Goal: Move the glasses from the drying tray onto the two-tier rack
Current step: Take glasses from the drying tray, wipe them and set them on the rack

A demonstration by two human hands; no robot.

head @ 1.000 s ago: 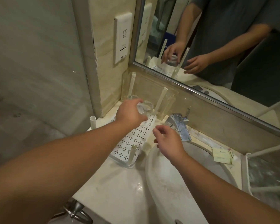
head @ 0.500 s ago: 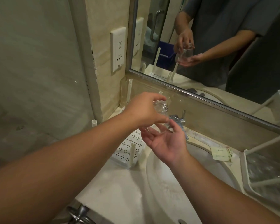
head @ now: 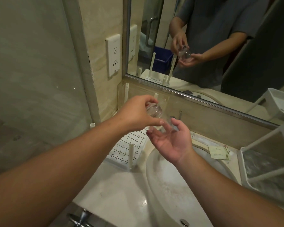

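Note:
My left hand (head: 136,113) grips a clear drinking glass (head: 155,112) from above, tilted, in the air over the right edge of the drying tray. My right hand (head: 171,140) lies palm up just below and to the right of the glass, fingers spread and relaxed, fingertips at the glass's lower end. The white perforated drying tray (head: 129,146) with upright white pegs sits on the counter to the left of the sink. The white two-tier rack (head: 267,163) stands at the right edge of the view.
A round white sink basin (head: 175,192) lies below my hands, with the chrome tap partly hidden behind them. Small paper sachets (head: 219,152) lie on the counter by the rack. A wall mirror (head: 211,46) rises behind; a glass partition (head: 31,79) stands at the left.
My left hand has lifted the glass off the tray and carried it right, tilting it. My right hand has turned palm up and come under the glass.

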